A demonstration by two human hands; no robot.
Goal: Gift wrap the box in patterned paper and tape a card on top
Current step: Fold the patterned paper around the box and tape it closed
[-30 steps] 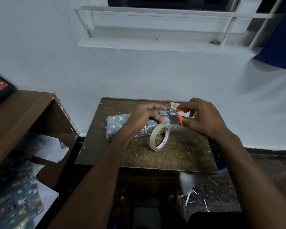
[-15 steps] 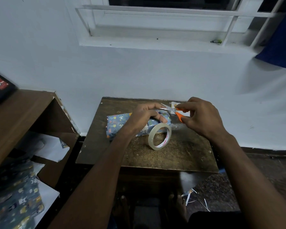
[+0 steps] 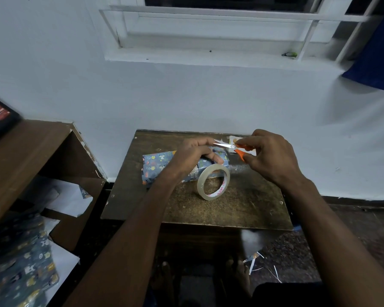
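- We have the box (image 3: 164,165) lying on its side at the centre of the worktop (image 3: 242,202), already covered in blue patterned paper; our left forearm crosses over its right half.
- Our left hand (image 3: 193,156) hovers over the box's right end, with the tape roll (image 3: 213,182) hanging just below it on edge. We judge a strip is drawn from the roll to the fingers, though the clear strip itself is too faint to see.
- Our right hand (image 3: 268,158) has its grip closed around the orange handles of the scissors (image 3: 231,147), whose blades are parted and point left toward the left fingertips.
- The step in hand, as we read it, is cutting a length of tape. To do it well we should keep the strip taut between roll and fingers, so the blades bite cleanly instead of folding the tape.
- We should cut close to the roll and square across, leaving a piece long enough to bridge a seam or hold the card.
- The left fingertips sit very near the blade tips, so we close the scissors slowly and keep the thumb (image 3: 215,159) below the cut line.
- A pale scrap (image 3: 233,139), possibly the card, lies at the upper right of the worktop, behind the scissors; we cannot tell for certain.
- The card is not yet on top of the box.
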